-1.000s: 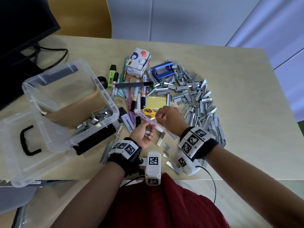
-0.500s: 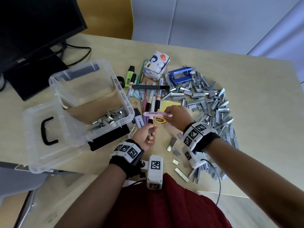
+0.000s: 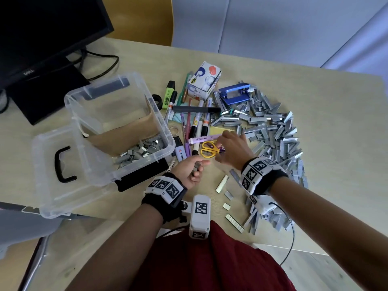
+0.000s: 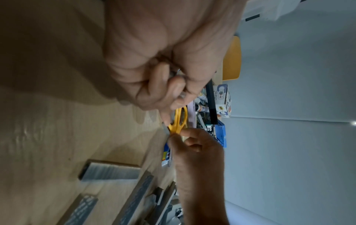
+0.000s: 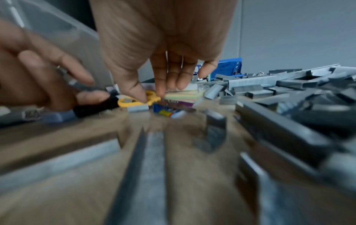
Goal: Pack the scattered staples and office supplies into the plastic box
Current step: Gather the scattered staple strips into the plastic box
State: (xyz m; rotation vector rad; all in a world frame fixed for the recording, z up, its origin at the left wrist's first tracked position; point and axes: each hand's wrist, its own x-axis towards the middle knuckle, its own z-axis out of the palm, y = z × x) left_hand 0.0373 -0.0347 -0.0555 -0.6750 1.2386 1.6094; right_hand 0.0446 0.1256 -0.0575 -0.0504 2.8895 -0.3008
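Left hand (image 3: 190, 171) curled around staple strips (image 3: 197, 166), near the box (image 3: 117, 131). Right hand (image 3: 232, 150) fingertips pinching down at the yellow scissors (image 3: 207, 149) on the tabletop (image 3: 325, 122).

The pale wooden surface (image 3: 315, 143) carries a clear plastic box (image 3: 130, 164) at the left, a black monitor stand (image 3: 48, 95) behind it, pens and markers (image 3: 197, 122) in the middle, yellow scissors (image 3: 207, 149), and a wide heap of staples (image 3: 273, 133) at the right.

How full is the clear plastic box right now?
Mostly empty: the plastic box holds only a small heap of staples in one corner.
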